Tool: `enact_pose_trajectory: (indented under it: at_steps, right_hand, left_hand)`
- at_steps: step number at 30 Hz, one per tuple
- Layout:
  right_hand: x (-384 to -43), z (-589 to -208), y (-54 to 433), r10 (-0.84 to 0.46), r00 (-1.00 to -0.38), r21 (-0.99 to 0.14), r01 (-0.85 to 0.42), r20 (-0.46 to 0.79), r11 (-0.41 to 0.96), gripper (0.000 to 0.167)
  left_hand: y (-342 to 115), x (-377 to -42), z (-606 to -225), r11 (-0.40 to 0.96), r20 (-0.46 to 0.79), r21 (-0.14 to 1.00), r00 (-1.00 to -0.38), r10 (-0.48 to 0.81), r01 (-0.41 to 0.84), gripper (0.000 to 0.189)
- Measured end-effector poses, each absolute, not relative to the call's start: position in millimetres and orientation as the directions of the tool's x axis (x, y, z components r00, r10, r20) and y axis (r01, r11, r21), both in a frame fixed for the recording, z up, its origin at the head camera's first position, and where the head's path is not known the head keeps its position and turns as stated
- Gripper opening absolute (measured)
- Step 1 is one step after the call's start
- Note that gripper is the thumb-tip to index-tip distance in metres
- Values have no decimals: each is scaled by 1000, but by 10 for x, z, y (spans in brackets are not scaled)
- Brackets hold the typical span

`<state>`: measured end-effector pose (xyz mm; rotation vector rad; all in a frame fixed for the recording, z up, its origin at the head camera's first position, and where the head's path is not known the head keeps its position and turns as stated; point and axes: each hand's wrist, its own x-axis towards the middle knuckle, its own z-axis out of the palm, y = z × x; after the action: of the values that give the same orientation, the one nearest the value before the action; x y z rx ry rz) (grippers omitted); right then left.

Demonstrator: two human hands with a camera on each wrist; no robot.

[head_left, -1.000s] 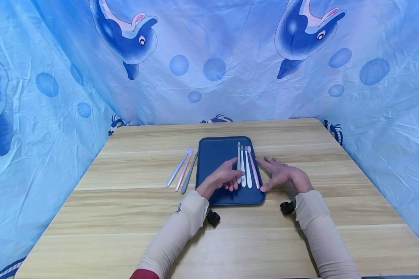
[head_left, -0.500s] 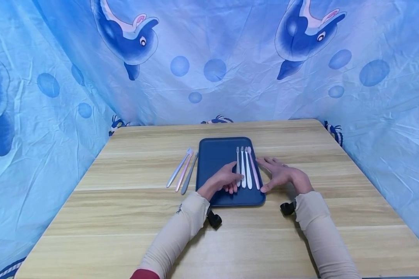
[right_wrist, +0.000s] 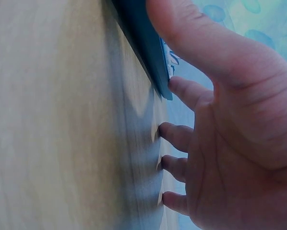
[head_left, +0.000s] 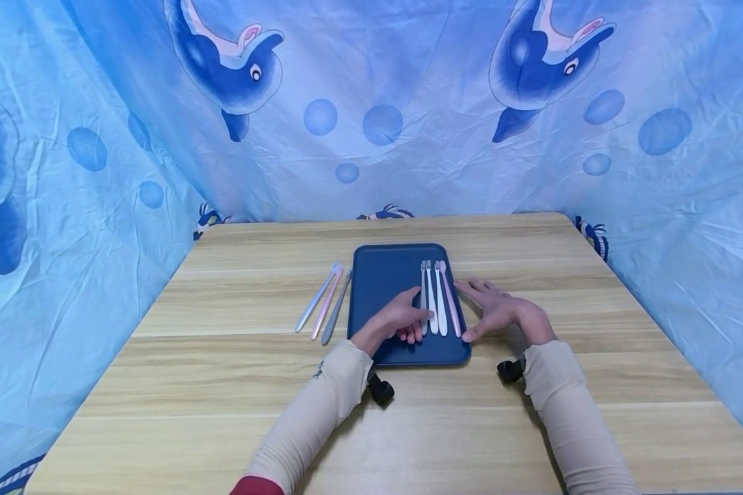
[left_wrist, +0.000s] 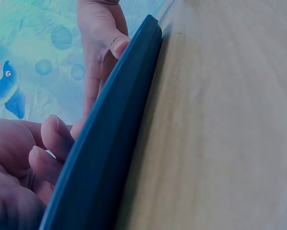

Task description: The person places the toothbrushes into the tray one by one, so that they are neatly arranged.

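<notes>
In the head view a dark blue tray (head_left: pixel 384 265) lies on the table, with several toothbrushes side by side along its right part. My left hand (head_left: pixel 399 317) is over the tray; its thumb crosses the grey toothbrush (head_left: pixel 424 282) and touches the handle of the white toothbrush (head_left: pixel 431 289) beside it. Its index finger reaches along the grey one, and the other fingers are bent loosely. Another white toothbrush (head_left: pixel 439 299) and a pink toothbrush (head_left: pixel 451 302) lie to the right. My right hand (head_left: pixel 494 308) spreads beside the tray's right edge, thumb and index fingertip touching the rim.
Left of the tray, a blue toothbrush (head_left: pixel 314 302), a second pink toothbrush (head_left: pixel 327 304) and a dark grey toothbrush (head_left: pixel 336 309) lie on the wooden table (head_left: pixel 223 385). A blue dolphin-print curtain (head_left: pixel 347 82) hangs behind and at both sides.
The grey toothbrush under my left hand has slid toward me, its head now level with the others. The neighbouring white toothbrush has shifted slightly. My right hand stays put.
</notes>
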<state>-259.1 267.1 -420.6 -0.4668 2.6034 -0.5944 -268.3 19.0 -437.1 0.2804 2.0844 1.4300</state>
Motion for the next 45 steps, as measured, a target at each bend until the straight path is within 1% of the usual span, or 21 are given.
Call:
enact_pose_trajectory:
  at_steps: [11, 28, 36, 45]
  right_hand:
    - [-2595, -4215, 2663, -407, -851, -478, -221, -332, 850, 126]
    - [-2594, -4206, 2665, -423, -851, -471, -248, -311, 846, 125]
    - [-2604, -4218, 2666, -414, -850, -478, -229, -327, 848, 125]
    - [-2612, -4170, 2643, -403, -847, -458, -222, -347, 861, 127]
  left_hand:
    - [175, -2665, -4317, 407, -353, 900, -809, 470, -156, 82]
    - [180, -2605, -4106, 416, -315, 905, -805, 503, -94, 82]
    - [141, -2614, -4074, 420, -314, 903, -809, 497, -93, 82]
    - [119, -2619, -4063, 418, -314, 904, -806, 501, -92, 80]
